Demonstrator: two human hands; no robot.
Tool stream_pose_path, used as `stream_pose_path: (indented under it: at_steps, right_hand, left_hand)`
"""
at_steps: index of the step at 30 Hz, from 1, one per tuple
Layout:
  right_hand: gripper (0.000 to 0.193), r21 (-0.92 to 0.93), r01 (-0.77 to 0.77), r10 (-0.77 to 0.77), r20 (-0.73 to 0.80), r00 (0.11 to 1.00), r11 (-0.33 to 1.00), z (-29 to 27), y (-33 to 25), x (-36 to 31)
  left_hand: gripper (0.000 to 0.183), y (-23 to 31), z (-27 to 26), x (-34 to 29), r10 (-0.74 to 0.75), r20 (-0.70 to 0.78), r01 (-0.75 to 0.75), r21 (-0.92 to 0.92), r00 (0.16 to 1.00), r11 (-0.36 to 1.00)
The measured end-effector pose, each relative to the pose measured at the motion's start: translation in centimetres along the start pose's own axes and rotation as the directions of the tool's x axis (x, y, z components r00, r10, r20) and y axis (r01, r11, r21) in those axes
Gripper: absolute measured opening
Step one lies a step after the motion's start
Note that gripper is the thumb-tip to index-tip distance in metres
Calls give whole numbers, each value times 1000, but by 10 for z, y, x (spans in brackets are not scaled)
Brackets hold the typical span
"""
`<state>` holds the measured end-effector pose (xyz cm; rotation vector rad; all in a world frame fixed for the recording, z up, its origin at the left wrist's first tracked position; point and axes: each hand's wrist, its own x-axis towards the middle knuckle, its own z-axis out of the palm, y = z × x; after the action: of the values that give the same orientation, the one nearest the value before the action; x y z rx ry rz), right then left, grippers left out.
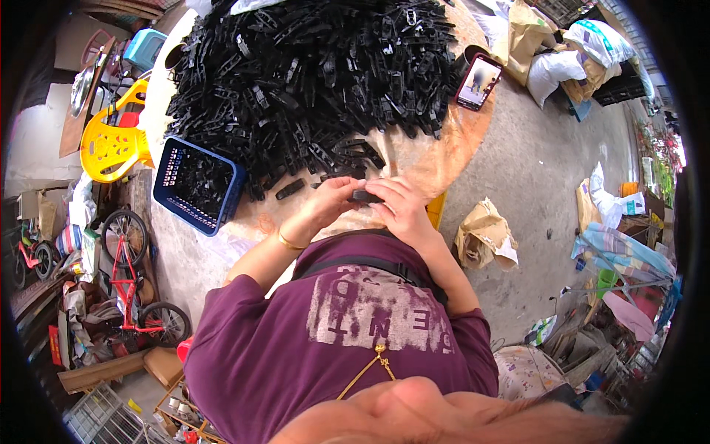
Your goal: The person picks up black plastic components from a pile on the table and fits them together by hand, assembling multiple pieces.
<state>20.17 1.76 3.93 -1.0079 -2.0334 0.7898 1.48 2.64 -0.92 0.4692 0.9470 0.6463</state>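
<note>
Close to my waist, at the near edge of the table, my left hand (331,201) and my right hand (403,209) meet around a small black plastic part (364,196). Fingertips of both hands pinch it from either side, covering its ends. Just beyond them a large heap of similar elongated black plastic parts (318,74) spreads over the table. A single loose black piece (290,189) lies left of my left hand. Farther left stands a blue perforated basket (238,185) with black parts inside.
The round table (451,159) has a tan, stained covering. A phone (478,83) with a lit screen leans at its right. A yellow plastic chair (111,148) stands left, near a red bicycle (127,285). A crumpled brown paper bag (484,233) sits on the floor; stuffed sacks (558,70) are far right.
</note>
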Motion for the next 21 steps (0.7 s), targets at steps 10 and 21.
stream_pose_path:
  at_steps: [10,21]
  right_hand:
    - [33,-129,37,-36,10,999,991,11,5,-6]
    - [44,425,-413,414,95,905,806,14,17,-21]
  left_hand:
    - [38,2,7,-14,119,82,-133,189,990,973]
    - [42,0,9,-20,300,117,-321,262,947,910]
